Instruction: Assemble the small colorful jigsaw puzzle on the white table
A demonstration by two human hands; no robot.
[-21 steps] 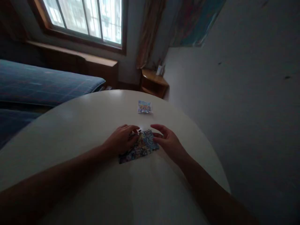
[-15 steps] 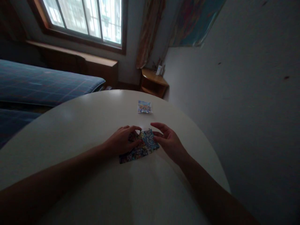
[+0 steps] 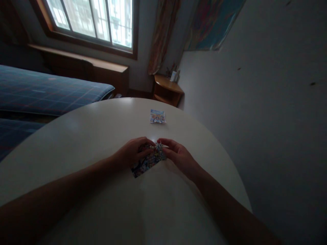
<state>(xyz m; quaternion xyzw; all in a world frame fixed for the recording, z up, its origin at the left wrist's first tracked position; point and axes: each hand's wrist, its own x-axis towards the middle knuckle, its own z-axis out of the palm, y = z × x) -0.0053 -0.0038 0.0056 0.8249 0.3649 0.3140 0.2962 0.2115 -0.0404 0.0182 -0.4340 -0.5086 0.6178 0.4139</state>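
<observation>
From where I stand, the round table (image 3: 102, 129) is the biggest thing here, and a plaid mattress (image 3: 51, 90) lies off beyond its left edge. Over the table's middle, the two hands nearly meet. The right hand (image 3: 180, 157) has thumb and fingers closed on the right end of a patterned sheet (image 3: 146, 164); the left hand (image 3: 134, 150) lies over its other part, thumb on top, and whether it truly pinches I can't tell. The sheet sits at the table's middle, its right end bunched. A small square picture (image 3: 157, 116) lies flat near the table's far edge.

The step in hand looks like bending or breaking up that right end; I'd say the next move calls for a steady left hand and a careful right-hand grip. A moment ago that end lay spread out and the hands stood wider apart; the square picture hasn't moved.
</observation>
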